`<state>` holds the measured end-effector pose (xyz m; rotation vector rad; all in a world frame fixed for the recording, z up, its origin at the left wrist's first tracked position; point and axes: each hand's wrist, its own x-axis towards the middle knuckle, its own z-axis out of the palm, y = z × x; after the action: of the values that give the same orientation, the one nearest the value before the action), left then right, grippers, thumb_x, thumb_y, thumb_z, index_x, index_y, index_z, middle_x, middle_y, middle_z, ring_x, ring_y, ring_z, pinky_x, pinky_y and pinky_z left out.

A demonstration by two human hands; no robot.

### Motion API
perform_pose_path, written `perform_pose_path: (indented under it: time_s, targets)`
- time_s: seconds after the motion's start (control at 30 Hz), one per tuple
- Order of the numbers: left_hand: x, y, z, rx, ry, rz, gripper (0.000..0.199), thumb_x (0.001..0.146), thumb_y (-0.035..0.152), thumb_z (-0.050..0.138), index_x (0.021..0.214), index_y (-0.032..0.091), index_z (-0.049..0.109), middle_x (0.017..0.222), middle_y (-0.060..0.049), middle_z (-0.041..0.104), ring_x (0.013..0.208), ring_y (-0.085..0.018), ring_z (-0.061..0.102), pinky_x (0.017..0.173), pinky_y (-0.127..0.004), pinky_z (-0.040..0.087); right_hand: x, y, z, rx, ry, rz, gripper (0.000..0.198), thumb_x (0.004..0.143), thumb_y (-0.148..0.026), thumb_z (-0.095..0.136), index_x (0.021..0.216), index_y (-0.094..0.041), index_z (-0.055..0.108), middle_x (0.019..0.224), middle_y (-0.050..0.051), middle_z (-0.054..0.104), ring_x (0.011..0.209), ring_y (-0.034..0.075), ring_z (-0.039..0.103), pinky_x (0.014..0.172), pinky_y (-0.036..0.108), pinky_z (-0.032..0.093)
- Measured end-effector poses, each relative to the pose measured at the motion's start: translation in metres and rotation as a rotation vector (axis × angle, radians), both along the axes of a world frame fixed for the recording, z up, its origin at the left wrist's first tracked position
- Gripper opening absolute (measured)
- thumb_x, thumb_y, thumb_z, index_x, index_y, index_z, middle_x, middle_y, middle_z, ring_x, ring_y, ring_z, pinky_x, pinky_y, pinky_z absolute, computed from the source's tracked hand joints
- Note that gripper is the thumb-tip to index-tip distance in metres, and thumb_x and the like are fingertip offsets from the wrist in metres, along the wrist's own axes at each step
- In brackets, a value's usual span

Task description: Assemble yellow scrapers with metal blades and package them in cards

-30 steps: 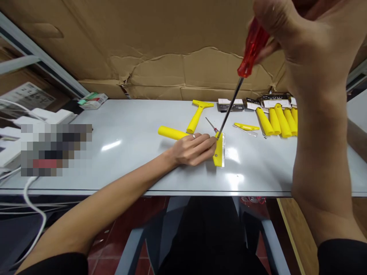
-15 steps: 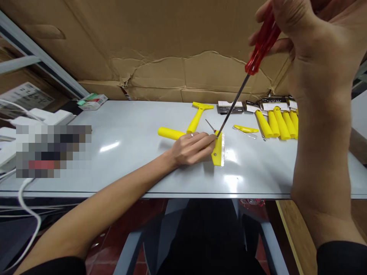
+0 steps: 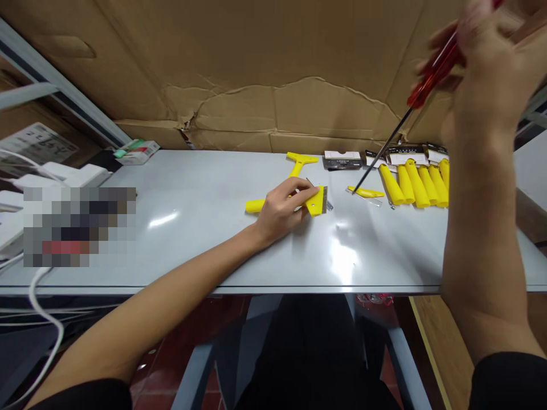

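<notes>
My left hand (image 3: 280,210) is closed around a yellow scraper (image 3: 316,202), whose handle sticks out to the left and whose metal blade edge faces right. My right hand (image 3: 482,51), raised high at the right and slightly blurred, grips a long screwdriver (image 3: 431,77) with a red see-through handle. Its shaft slants down to the left, the tip apart from the scraper. Just behind my left hand lies a second yellow scraper body (image 3: 300,160). A small yellow piece (image 3: 367,192) rests near the screwdriver's tip, beside a thin clear strip.
Several yellow handles (image 3: 419,185) lie in a row at the right. Black-and-white packets (image 3: 342,159) stand along the cardboard (image 3: 239,108) at the back. White power strips and cables (image 3: 40,279) crowd the left, near a small box (image 3: 137,152).
My right hand has moved right, lifting the screwdriver's tip away from the scraper. My left hand has shifted and tilted the scraper up, so its blade end sits farther back.
</notes>
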<state>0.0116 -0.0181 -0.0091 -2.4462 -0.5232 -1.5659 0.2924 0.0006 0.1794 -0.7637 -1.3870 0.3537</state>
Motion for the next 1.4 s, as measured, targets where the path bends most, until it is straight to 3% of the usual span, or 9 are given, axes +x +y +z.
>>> perform_pose_path:
  time_s: [0.07, 0.17, 0.37, 0.53, 0.63, 0.77, 0.97, 1.17, 1.4]
  targets:
    - [-0.001, 0.0, 0.005, -0.106, -0.057, -0.03, 0.02, 0.099, 0.011, 0.073, 0.115, 0.02, 0.081, 0.104, -0.007, 0.079, 0.09, -0.016, 0.074, 0.073, -0.03, 0.062, -0.001, 0.012, -0.021, -0.011, 0.083, -0.005, 0.009, 0.095, -0.026, 0.07, 0.103, -0.03, 0.068, 0.084, 0.0, 0.066, 0.059, 0.012, 0.057, 0.048, 0.029, 0.054]
    - [-0.004, -0.002, 0.019, -0.329, -0.118, -0.063, 0.009, 0.1, 0.022, 0.08, 0.108, 0.02, 0.084, 0.103, -0.007, 0.081, 0.091, -0.017, 0.075, 0.081, -0.031, 0.061, 0.002, 0.02, -0.055, -0.391, 0.221, 0.008, 0.012, 0.092, -0.026, 0.071, 0.103, -0.026, 0.065, 0.068, -0.003, 0.063, 0.055, 0.012, 0.057, 0.049, 0.027, 0.051]
    - [-0.016, -0.007, 0.049, -0.768, -0.193, -0.068, 0.01, 0.092, 0.033, 0.085, 0.096, 0.024, 0.086, 0.105, -0.006, 0.082, 0.095, -0.021, 0.074, 0.081, -0.034, 0.061, -0.003, -0.011, -0.103, -0.819, 0.363, 0.151, 0.02, 0.085, -0.019, 0.063, 0.104, -0.016, 0.065, 0.076, 0.002, 0.065, 0.061, 0.011, 0.062, 0.051, 0.022, 0.048]
    - [-0.022, -0.011, 0.067, -1.038, -0.245, -0.152, 0.033, 0.082, 0.039, 0.094, 0.108, 0.021, 0.086, 0.109, -0.009, 0.084, 0.089, -0.023, 0.076, 0.063, -0.032, 0.058, -0.043, -0.039, -0.127, -1.006, 0.308, 0.285, 0.028, 0.076, -0.025, 0.067, 0.103, -0.018, 0.061, 0.084, 0.003, 0.066, 0.051, 0.008, 0.052, 0.037, 0.018, 0.029]
    - [-0.022, -0.014, 0.075, -1.222, -0.201, -0.185, 0.042, 0.077, 0.041, 0.097, 0.11, 0.018, 0.084, 0.106, -0.01, 0.084, 0.086, -0.022, 0.076, 0.059, -0.029, 0.057, -0.067, -0.055, -0.138, -1.045, 0.24, 0.512, 0.032, 0.079, -0.03, 0.071, 0.107, -0.019, 0.062, 0.091, 0.001, 0.065, 0.05, 0.006, 0.049, 0.033, 0.018, 0.021]
    - [-0.02, -0.018, 0.077, -1.375, -0.153, -0.225, 0.041, 0.078, 0.045, 0.097, 0.103, 0.015, 0.083, 0.104, -0.012, 0.083, 0.086, -0.022, 0.076, 0.068, -0.031, 0.061, -0.081, -0.072, -0.145, -1.017, 0.236, 0.7, 0.038, 0.088, -0.051, 0.074, 0.104, -0.021, 0.056, 0.074, -0.005, 0.05, 0.047, 0.006, 0.043, 0.031, 0.019, 0.022]
    - [-0.016, -0.021, 0.073, -1.381, -0.161, -0.238, 0.044, 0.079, 0.045, 0.097, 0.107, 0.015, 0.083, 0.115, -0.013, 0.083, 0.09, -0.021, 0.075, 0.072, -0.032, 0.061, -0.082, -0.077, -0.148, -0.964, 0.126, 0.62, 0.057, 0.075, -0.054, 0.097, 0.098, -0.021, 0.056, 0.062, -0.012, 0.037, 0.041, 0.003, 0.032, 0.03, 0.019, 0.019]
    - [-0.014, -0.022, 0.074, -1.351, -0.147, -0.22, 0.041, 0.08, 0.04, 0.094, 0.11, 0.016, 0.079, 0.112, -0.011, 0.081, 0.09, -0.02, 0.073, 0.062, -0.027, 0.054, -0.082, -0.077, -0.151, -0.899, 0.122, 0.617, 0.054, 0.078, -0.055, 0.096, 0.102, -0.02, 0.063, 0.065, -0.01, 0.043, 0.041, 0.003, 0.035, 0.028, 0.02, 0.022]
    - [-0.017, -0.022, 0.074, -1.391, -0.08, -0.182, 0.049, 0.076, 0.038, 0.095, 0.118, 0.019, 0.079, 0.116, -0.01, 0.081, 0.098, -0.023, 0.075, 0.067, -0.029, 0.055, -0.081, -0.078, -0.153, -0.901, 0.076, 0.568, 0.053, 0.079, -0.053, 0.096, 0.102, -0.022, 0.06, 0.063, -0.011, 0.043, 0.039, 0.005, 0.037, 0.028, 0.021, 0.024]
